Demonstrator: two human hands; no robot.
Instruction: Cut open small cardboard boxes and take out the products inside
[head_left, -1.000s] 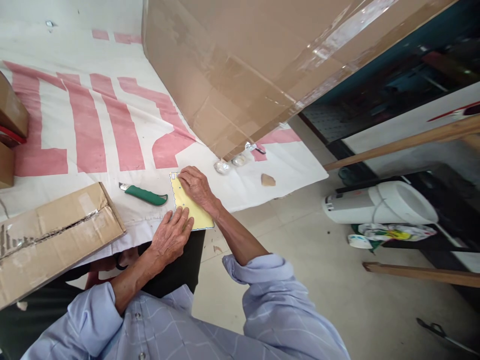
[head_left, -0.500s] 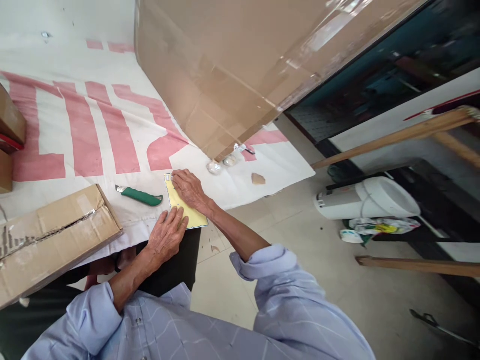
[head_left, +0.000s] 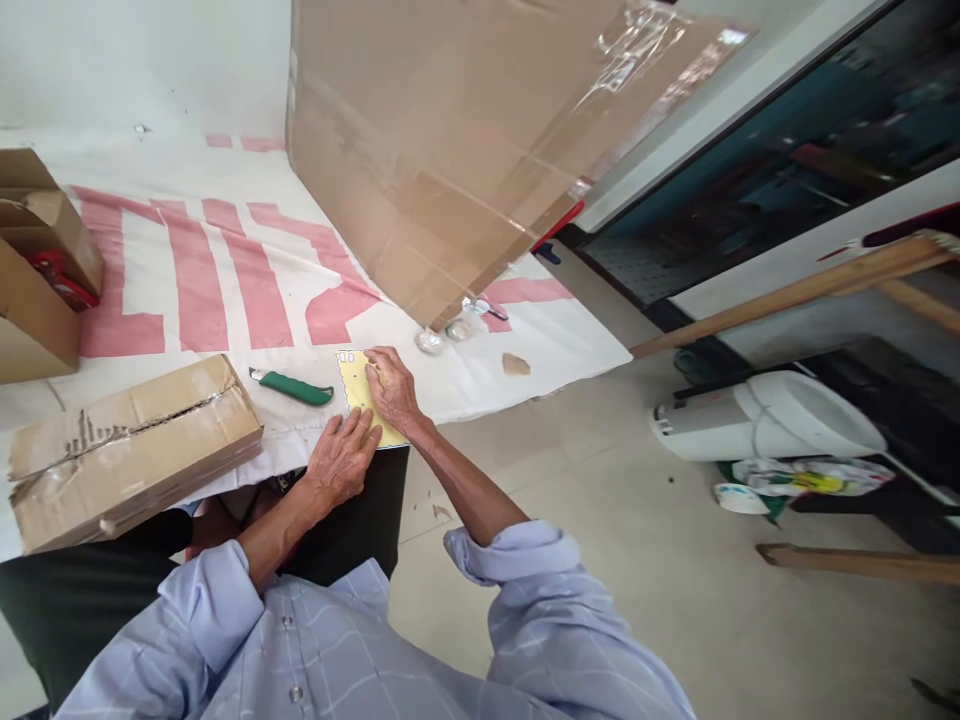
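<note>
A small yellow card (head_left: 354, 384) with a scalloped edge lies on the white sheet with red lettering (head_left: 225, 290). My left hand (head_left: 341, 458) rests flat on the card's near end, fingers stretched out. My right hand (head_left: 391, 388) lies over the card's far half with its fingers curled and fingertips pressed on the card. A green-handled utility knife (head_left: 294, 387) lies just left of the card, untouched.
A large taped cardboard box (head_left: 450, 150) stands behind the card. A flat taped carton (head_left: 127, 445) lies at left, an open box (head_left: 37, 270) farther left. Small clear packets (head_left: 442, 335) and a brown scrap (head_left: 516, 364) lie near the sheet's edge. A white appliance (head_left: 765, 415) lies on the floor.
My right hand slid a little toward me along the card, uncovering its top corner. The left hand stays flat on the near end. The head camera tilted, showing more of the left boxes.
</note>
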